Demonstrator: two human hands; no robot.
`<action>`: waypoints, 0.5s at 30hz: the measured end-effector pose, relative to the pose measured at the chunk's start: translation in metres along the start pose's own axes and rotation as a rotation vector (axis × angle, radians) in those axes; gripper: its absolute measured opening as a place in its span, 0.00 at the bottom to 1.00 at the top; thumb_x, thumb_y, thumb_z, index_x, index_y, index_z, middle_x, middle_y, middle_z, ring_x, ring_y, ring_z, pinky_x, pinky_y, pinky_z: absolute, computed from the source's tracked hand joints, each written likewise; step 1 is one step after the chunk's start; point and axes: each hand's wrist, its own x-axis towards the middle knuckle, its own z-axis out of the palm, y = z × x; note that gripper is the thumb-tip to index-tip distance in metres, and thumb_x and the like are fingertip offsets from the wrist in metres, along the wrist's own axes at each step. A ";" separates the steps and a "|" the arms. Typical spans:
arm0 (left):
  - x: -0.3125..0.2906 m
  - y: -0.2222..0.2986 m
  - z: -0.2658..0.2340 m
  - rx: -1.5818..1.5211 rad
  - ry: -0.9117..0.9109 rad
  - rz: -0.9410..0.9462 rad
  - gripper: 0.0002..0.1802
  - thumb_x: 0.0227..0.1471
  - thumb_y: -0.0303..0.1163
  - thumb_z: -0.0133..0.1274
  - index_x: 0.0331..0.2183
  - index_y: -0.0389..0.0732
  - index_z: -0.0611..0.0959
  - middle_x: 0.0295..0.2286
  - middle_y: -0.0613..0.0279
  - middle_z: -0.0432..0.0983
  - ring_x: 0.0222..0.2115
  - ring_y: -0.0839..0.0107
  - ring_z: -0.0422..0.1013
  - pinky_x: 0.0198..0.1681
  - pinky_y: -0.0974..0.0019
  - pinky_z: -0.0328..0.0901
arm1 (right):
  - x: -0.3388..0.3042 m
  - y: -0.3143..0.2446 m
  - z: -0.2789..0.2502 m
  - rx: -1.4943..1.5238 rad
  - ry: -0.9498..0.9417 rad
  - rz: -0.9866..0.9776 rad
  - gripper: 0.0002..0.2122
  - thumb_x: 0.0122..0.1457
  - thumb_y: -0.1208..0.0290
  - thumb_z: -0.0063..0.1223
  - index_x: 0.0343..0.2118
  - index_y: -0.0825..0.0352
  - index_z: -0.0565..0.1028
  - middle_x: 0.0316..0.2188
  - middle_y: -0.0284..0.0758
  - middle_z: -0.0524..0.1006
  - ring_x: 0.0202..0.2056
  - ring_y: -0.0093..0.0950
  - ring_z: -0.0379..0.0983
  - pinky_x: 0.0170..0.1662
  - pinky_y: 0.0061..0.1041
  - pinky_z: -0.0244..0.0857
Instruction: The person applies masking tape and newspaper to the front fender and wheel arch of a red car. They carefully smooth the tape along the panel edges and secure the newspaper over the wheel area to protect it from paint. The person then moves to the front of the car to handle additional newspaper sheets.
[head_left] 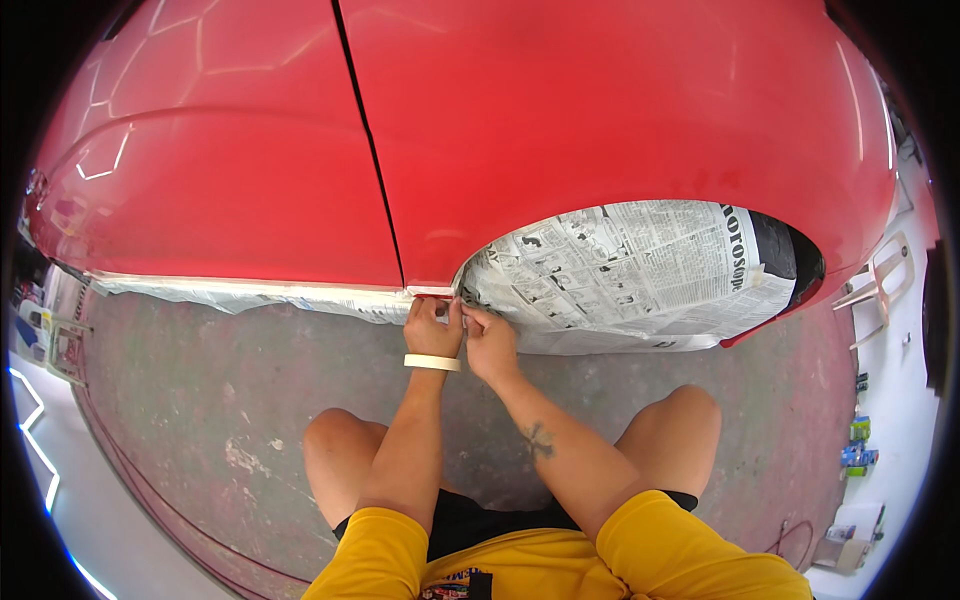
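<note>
My left hand [432, 326] and my right hand [490, 342] meet at the lower corner of the red car body [560, 110], just ahead of the covered wheel arch. The fingers of both are closed in a pinch, thumbs nearly touching, on what looks like the end of a pale strip of masking tape [457, 279]; the fingertips partly hide it. A roll of masking tape [432, 362] sits around my left wrist like a bracelet. Beside my right hand, newspaper [620, 265] covers the wheel opening. More newspaper [250, 296] hangs from a taped line along the sill on the left.
A dark panel gap [368, 130] runs down the car above my hands. My bent knees [672, 430] flank my forearms over the stained floor [230, 400]. A pale plastic chair [882, 290] stands at the right, and a dark red hose or cable [180, 515] curves along the lower left.
</note>
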 end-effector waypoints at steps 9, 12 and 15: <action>0.006 -0.005 -0.001 0.212 -0.103 0.024 0.17 0.49 0.45 0.71 0.24 0.41 0.87 0.24 0.55 0.81 0.25 0.52 0.80 0.29 0.52 0.74 | -0.070 0.151 -0.019 0.032 -0.558 0.573 0.12 0.65 0.69 0.59 0.49 0.65 0.83 0.33 0.38 0.84 0.34 0.26 0.79 0.39 0.30 0.72; 0.017 0.002 -0.016 0.363 -0.336 -0.152 0.21 0.47 0.52 0.72 0.28 0.43 0.89 0.28 0.55 0.85 0.29 0.52 0.82 0.36 0.52 0.76 | -0.050 0.148 -0.031 -0.210 -0.348 0.336 0.18 0.66 0.69 0.57 0.58 0.67 0.77 0.37 0.37 0.84 0.35 0.26 0.79 0.39 0.29 0.71; 0.022 -0.021 -0.059 0.393 -0.536 -0.419 0.26 0.47 0.56 0.72 0.35 0.42 0.91 0.34 0.50 0.87 0.39 0.52 0.83 0.48 0.54 0.75 | -0.038 0.079 -0.055 0.213 -0.423 0.616 0.20 0.68 0.71 0.55 0.61 0.72 0.71 0.41 0.37 0.84 0.39 0.25 0.80 0.43 0.26 0.71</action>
